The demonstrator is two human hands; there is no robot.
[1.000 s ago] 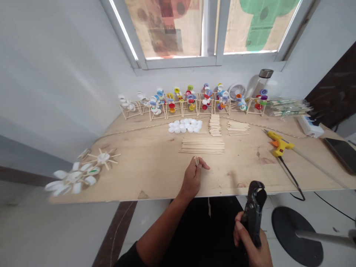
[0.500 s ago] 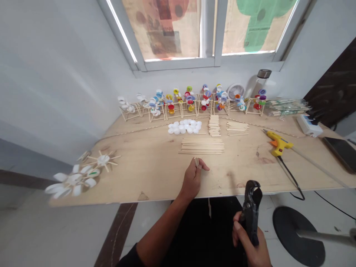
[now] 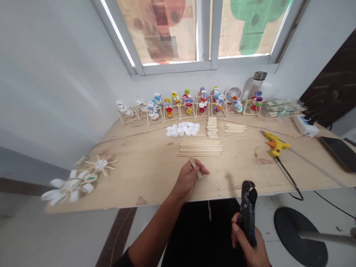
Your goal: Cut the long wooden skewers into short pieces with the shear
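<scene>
Pinched in my left hand (image 3: 189, 175) is a small bundle of short wooden sticks (image 3: 193, 162), tilted just above the table's front part. My right hand (image 3: 249, 237) grips a black cutter (image 3: 248, 211) with a curved jaw, held upright in front of the table edge. Beyond my left hand lies a row of long wooden sticks (image 3: 200, 148). Behind these are white bottle caps (image 3: 183, 129), a stack of short sticks (image 3: 212, 128) and a smaller pile of sticks (image 3: 235, 130).
Stick frames with coloured cap wheels (image 3: 187, 104) line the wall. White cap wheels (image 3: 71, 186) lie at left. A yellow glue gun (image 3: 276, 144), power strip (image 3: 306, 125) and phone (image 3: 338, 152) are at right. A bottle (image 3: 257, 85) and small fan (image 3: 233, 94) stand behind.
My left hand has turned, and the sticks in it now show at greater length, tilted. The right hand keeps its hold on the cutter. The whole view has shifted slightly.
</scene>
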